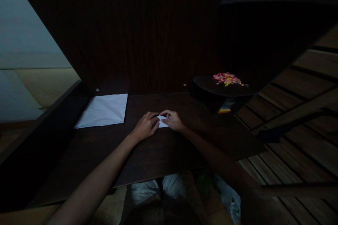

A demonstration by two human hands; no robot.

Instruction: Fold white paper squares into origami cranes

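A small piece of white paper (163, 123), its edges partly covered by my fingers, lies on the dark wooden desk (158, 154). My left hand (145, 126) comes in from the left, with fingertips and thumb on the paper's left side. On the other side, my right hand (173, 120) has its index finger curled over the top of the paper and its thumb lower down. Both hands rest close together at the desk surface and hold the paper between them. In the dim light, folds in it are hard to make out.
Larger creased white sheets (105, 109) lie at the back left of the desk. Small pink, red and yellow pieces (227, 78) are heaped on a dark corner shelf (211, 86) at the right. A tall dark panel (148, 35) stands behind; wooden slats (303, 112) are at the right.
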